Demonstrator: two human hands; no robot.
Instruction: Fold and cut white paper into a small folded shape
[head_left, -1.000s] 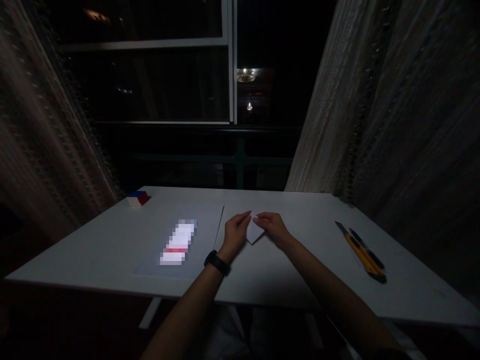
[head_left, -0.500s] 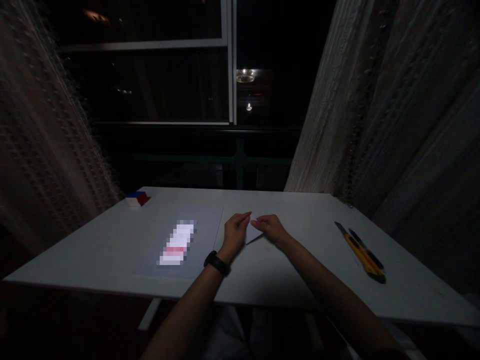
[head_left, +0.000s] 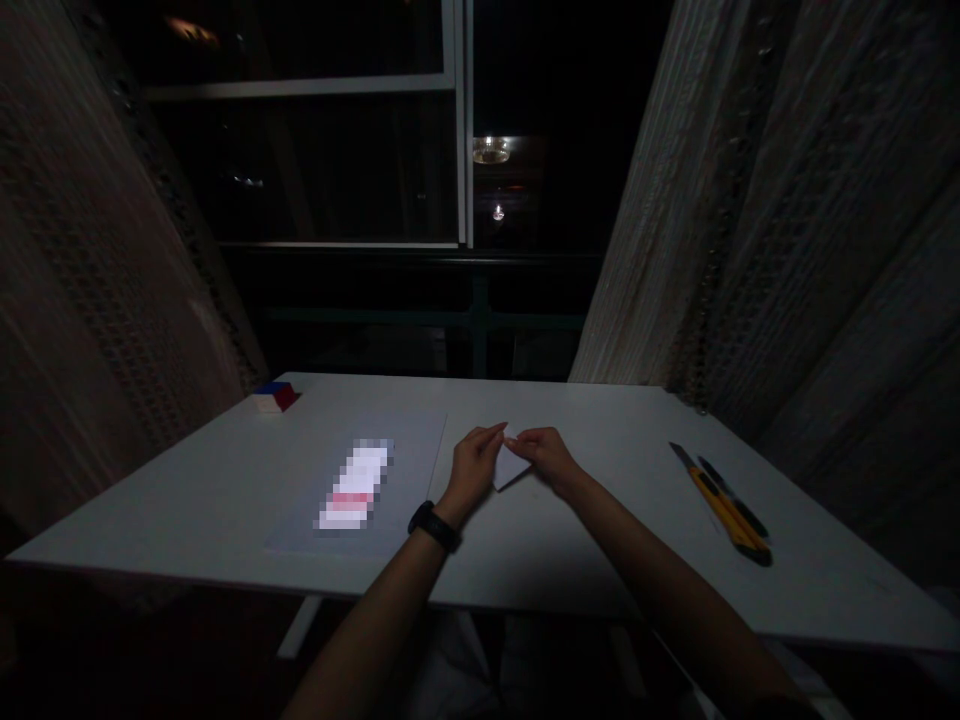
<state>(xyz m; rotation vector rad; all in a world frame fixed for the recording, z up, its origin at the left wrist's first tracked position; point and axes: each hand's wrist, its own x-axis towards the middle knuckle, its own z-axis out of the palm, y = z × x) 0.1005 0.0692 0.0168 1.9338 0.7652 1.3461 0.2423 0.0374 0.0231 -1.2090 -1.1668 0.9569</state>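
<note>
A small piece of folded white paper [head_left: 510,468] is held just above the middle of the white table [head_left: 592,410], one corner pointing toward me. My left hand [head_left: 476,462], with a black band on its wrist, pinches the paper's left side. On the right side, my right hand [head_left: 545,457] has thumb and fingers closed on it. The fingertips of both hands nearly meet at the top of the paper. The fingers hide part of the folds.
A lit phone [head_left: 356,485], its screen blurred, lies on a white sheet [head_left: 420,450] at the left. Toward the back left corner sits a colour cube [head_left: 275,397]. A yellow box cutter [head_left: 724,510] and a dark pen [head_left: 731,495] lie at the right. Curtains [head_left: 637,220] hang beside the window.
Both hands have shifted very slightly to the right with the paper. Their pinching grip looks the same. The left curtain has swayed; the things on the table stay put.
</note>
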